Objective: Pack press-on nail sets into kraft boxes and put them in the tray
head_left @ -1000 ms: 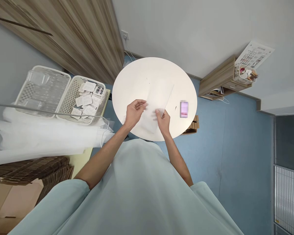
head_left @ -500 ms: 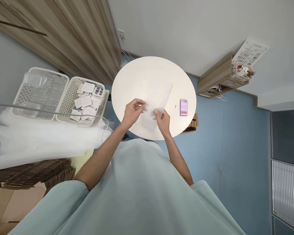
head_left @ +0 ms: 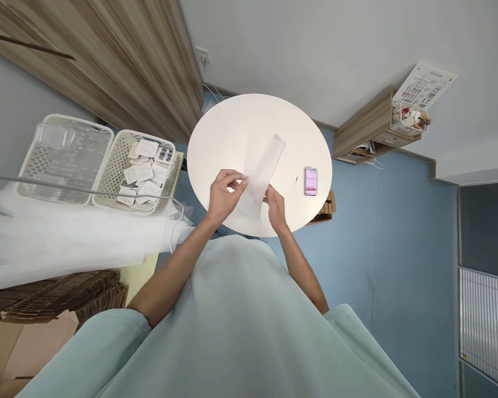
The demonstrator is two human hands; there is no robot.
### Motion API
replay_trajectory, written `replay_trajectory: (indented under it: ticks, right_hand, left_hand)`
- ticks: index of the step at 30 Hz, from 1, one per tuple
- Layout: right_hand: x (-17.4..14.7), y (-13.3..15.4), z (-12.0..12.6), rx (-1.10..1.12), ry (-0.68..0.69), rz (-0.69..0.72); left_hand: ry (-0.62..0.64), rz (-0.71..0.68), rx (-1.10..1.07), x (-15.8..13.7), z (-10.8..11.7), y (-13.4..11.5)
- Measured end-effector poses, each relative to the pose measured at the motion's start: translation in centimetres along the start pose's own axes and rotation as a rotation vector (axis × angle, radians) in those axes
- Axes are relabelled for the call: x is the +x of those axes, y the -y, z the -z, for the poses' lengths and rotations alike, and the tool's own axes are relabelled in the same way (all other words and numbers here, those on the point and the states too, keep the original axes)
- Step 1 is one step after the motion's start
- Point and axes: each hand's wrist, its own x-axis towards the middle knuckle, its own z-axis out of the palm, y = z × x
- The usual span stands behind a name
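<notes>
Though near, phone (head_left: 311, 181) apart from sheet (head_left: 262, 166).

A round white table (head_left: 216, 135) stands on blue floor (head_left: 410, 237); wood-grain panelling (head_left: 145, 61) rises far left, a wooden cabinet (head_left: 365, 126) far right against the pale wall (head_left: 299, 50).

Sheet (head_left: 262, 166) lay over surface (head_left: 209, 141), between left grip (head_left: 224, 194) and right grip (head_left: 276, 209). Phone (head_left: 311, 182) lay on surface, right of right grip. Cartons (head_left: 328, 207) sat below surface's right edge. Left basket (head_left: 34, 165) and right basket (head_left: 115, 160) stood side by side, left of surface: trays (head_left: 75, 157) in left one, packets (head_left: 146, 172) in right. Wrap (head_left: 87, 235) lay before both, cardboard (head_left: 62, 297) before wrap. Cabinet (head_left: 128, 61) stood behind baskets. Shelf unit (head_left: 365, 128) stood right of surface, by wall (head_left: 315, 50), third basket (head_left: 403, 127) on top.
</notes>
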Motion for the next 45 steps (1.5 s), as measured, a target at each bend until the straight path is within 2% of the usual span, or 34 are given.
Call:
replay_trajectory:
  ticks: [3, 7, 11, 14, 20, 25, 29, 31, 34, 39, 41, 45]
  right_hand:
    - [0.6, -0.1, 0.4, 0.060, 0.039, 0.033]
    - [1.6, -1.2, 0.4, 0.007, 0.060, 0.086]
    - [2.0, -2.2, 0.0, 0.004, 0.021, 0.024]
    - [2.1, -2.4, 0.2, -0.019, 0.000, -0.032]
    - [2.4, -2.6, 2.4, 0.027, 0.081, -0.169]
    - [3.5, -2.8, 4.7, 0.062, 0.011, -0.240]
    - [5.9, -3.5, 5.8, 0.019, -0.050, -0.260]
    - [7.5, -4.4, 6.0, 0.003, -0.089, -0.280]
    - [10.4, -6.0, 6.0, -0.007, -0.142, -0.336]
    - [14.8, -9.0, 6.1, -0.025, -0.170, -0.464]
    - [16.4, -10.2, 6.3, -0.017, -0.185, -0.516]
    - [18.9, -12.4, 7.0, 0.039, -0.209, -0.600]
  left_hand:
    - [0.067, 0.056, -0.059, 0.1, 0.0, 0.1]
    - [0.135, 0.100, -0.136, 0.2, 0.0, 0.4]
    - [0.190, 0.154, -0.163, 0.1, 0.1, 0.7]
    - [0.159, 0.182, -0.154, 0.3, 0.3, 1.1]
    - [0.055, 0.236, -0.153, 1.7, 1.7, 2.7]
    - [-0.064, 0.246, -0.110, 3.1, 2.5, 3.7]
    - [-0.137, 0.266, -0.089, 4.4, 2.2, 5.2]
    - [-0.134, 0.306, -0.096, 4.8, 1.8, 6.4]
    - [-0.015, 0.391, -0.121, 4.4, 1.3, 8.4]
    - [0.248, 0.565, -0.107, 1.5, -0.3, 10.2]
    - [0.275, 0.650, -0.109, 0.4, -1.1, 10.6]
    - [0.188, 0.764, -0.182, 0.0, -2.4, 12.0]
